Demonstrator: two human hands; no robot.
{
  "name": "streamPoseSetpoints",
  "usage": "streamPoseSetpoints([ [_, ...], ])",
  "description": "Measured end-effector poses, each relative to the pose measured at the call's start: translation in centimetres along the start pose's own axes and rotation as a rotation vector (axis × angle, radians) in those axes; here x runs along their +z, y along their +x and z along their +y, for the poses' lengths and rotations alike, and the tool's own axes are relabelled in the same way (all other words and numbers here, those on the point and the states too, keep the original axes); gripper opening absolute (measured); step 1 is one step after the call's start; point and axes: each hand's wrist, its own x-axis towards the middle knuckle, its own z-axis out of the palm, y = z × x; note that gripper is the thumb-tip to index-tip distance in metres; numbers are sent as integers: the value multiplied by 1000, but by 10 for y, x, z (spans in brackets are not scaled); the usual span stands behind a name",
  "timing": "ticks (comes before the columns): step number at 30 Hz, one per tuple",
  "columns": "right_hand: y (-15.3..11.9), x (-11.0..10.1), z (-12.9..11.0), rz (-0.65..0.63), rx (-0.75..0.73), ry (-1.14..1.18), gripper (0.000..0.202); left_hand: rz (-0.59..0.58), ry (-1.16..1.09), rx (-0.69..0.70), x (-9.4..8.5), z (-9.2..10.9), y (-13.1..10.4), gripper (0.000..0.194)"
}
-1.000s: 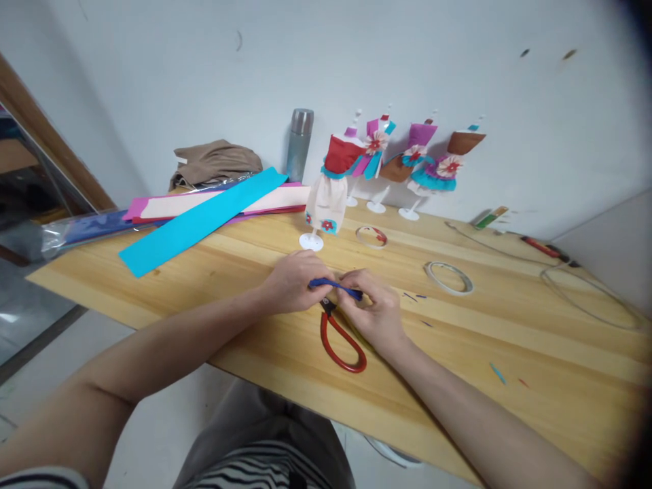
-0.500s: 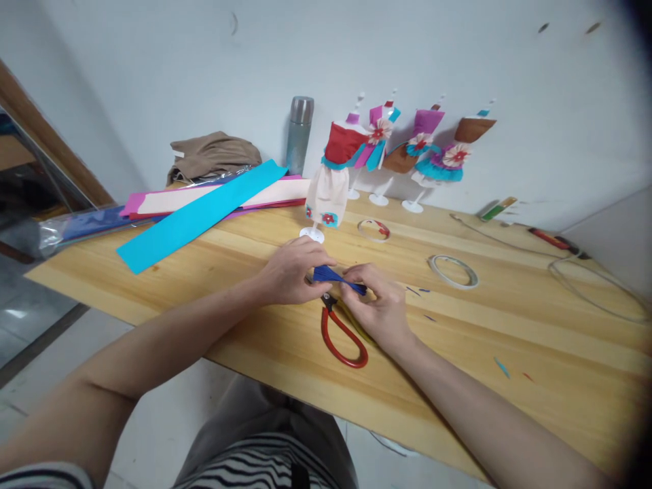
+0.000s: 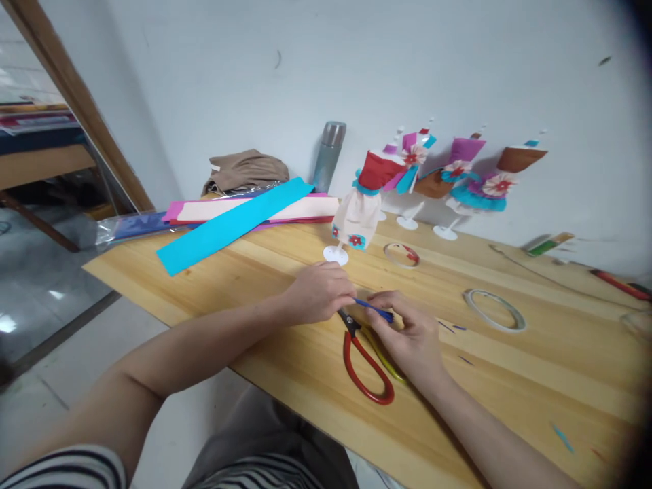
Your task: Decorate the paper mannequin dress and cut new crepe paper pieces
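Observation:
A small pleated blue piece (image 3: 375,310) spans the gap between my two hands over the wooden table. My left hand (image 3: 322,292) is closed on its left end, mostly covering it. The fingers of my right hand (image 3: 405,326) pinch the piece near its right end, where the dark blue tip shows. Just below lie scissors (image 3: 367,370) with one red and one yellow handle, their blades partly under my left hand. Beyond my hands stands a small dress form (image 3: 367,197) in a red top and pale skirt.
Colored paper strips (image 3: 234,224) lie at the left. Behind are a brown cloth (image 3: 247,170), a flask (image 3: 330,157) and several more dress forms (image 3: 481,193). Tape rings (image 3: 495,310), blue scraps, a green-handled tool (image 3: 550,244) and a red tool (image 3: 619,284) lie right.
The view has shifted, so the scene sits lower and further right. The blue piece looked fanned out at its left end before; now that end is gathered within my left hand.

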Motion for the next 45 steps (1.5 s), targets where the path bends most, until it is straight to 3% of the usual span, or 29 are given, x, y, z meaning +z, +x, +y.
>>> streamPoseSetpoints([
  [7,3,-4,12,-87,118,62,18,-107,-142,-8,-4,-11,1,14],
  [13,3,-7,31,-250,63,127,16,-208,-225,-21,-5,-21,1,11],
  [17,3,-7,30,-240,81,-5,18,-229,-239,-81,-3,-25,1,9],
  [24,5,-7,29,-169,69,-152,41,-192,-230,-99,3,-31,2,10],
  [29,4,-4,30,-227,-13,-78,34,-171,-251,-140,5,-39,0,9],
  [37,4,-7,21,-121,-27,-167,24,-141,-169,-173,0,-45,0,8],
  [39,1,-7,11,-209,-83,-154,17,-90,-108,-228,-4,-51,-1,11],
  [43,-3,-4,-12,-515,-164,-203,24,-39,-72,-292,-8,-64,-4,17],
  [45,-2,-5,-16,-578,-148,-294,17,-50,-78,-299,-4,-70,-5,16],
])
